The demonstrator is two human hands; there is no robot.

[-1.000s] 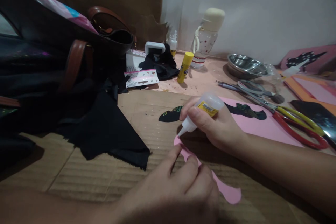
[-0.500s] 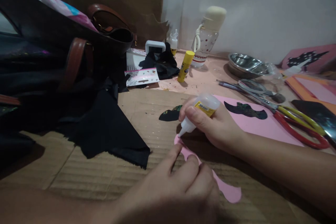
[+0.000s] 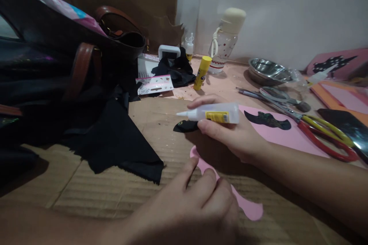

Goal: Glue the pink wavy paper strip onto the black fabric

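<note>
Pink strip (image 3: 248, 204) pinned beneath loosely spread left hand (image 3: 198, 199); glue bottle (image 3: 231, 111) gripped by right hand (image 3: 234, 134), toward cardboard (image 3: 151, 116)'s far edge.

Mostly matt, some plastic and metal.
Bottle (image 3: 224, 113) in right hand (image 3: 232, 134): smooth translucent plastic. Strip (image 3: 247, 207) under left hand (image 3: 201, 203): matt, smooth, paper-like. Cardboard (image 3: 97, 195) below both hands: matt, ribbed. Cloth (image 3: 123, 145) left of left hand: matt, frayed edge. Bowl (image 3: 266, 76) beyond right hand: shiny metal. Scissors (image 3: 312, 120) right of right hand: metal blades, smooth handles.
</note>
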